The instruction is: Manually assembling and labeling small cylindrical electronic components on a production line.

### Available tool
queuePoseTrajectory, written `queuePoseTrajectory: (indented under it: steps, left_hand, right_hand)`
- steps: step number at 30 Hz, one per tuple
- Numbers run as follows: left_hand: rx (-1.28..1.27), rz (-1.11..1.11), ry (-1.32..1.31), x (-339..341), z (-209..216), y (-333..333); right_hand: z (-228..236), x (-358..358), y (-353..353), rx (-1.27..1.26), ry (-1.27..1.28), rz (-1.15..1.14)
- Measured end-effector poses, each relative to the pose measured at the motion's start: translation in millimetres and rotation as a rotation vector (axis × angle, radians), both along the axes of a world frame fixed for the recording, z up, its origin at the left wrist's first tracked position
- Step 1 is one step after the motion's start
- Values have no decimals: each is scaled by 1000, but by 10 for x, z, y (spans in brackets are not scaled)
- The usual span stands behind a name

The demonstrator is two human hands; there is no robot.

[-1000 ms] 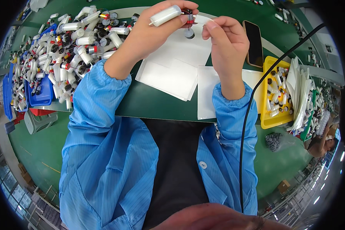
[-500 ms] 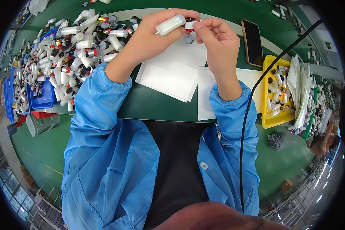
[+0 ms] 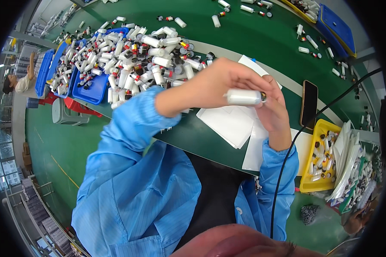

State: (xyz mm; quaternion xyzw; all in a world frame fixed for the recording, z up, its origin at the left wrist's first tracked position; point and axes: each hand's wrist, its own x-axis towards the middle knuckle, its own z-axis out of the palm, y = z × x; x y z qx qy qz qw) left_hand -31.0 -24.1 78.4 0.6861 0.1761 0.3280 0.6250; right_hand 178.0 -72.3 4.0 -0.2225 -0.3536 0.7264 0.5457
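A translucent white plastic cylinder with a dark cap lies almost level between my hands, over the worktable. My left hand is closed round it from above, fingers reaching past the capped end. At that end is my right hand, its fingers curled up against the left fingertips. The left hand partly covers them, so what they hold cannot be made out. Under the hands lie white paper sheets.
A large heap of similar cylinders and a blue tray are at the left. On the right are a phone, a yellow tray of small parts, and a black cable crossing the view. Someone stands far left.
The view has swung, shifting the table rightward and lower. The cylinder has turned from slanting to nearly level, its capped end toward my right hand. The white piece pinched in my right hand no longer shows.
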Motion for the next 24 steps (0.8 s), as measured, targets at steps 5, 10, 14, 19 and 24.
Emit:
queuePoseTrajectory:
  steps: [5, 10, 14, 19, 24]
  left_hand:
    - [397, 325, 368, -609, 763, 853]
    - [55, 598, 712, -1436, 273, 2252]
    - [259, 559, 1245, -1415, -119, 2747]
    - [340, 311, 1369, -574, 33, 2686]
    - [610, -43, 1540, -161, -178, 2464]
  right_hand:
    - [-52, 5, 40, -51, -249, -305]
    - [-144, -53, 65, -47, -352, -361]
    - [-117, -89, 26, 21, -538, -417]
    - [-110, -105, 14, 150, -829, -523]
    - [-126, -36, 30, 282, -1121, -458]
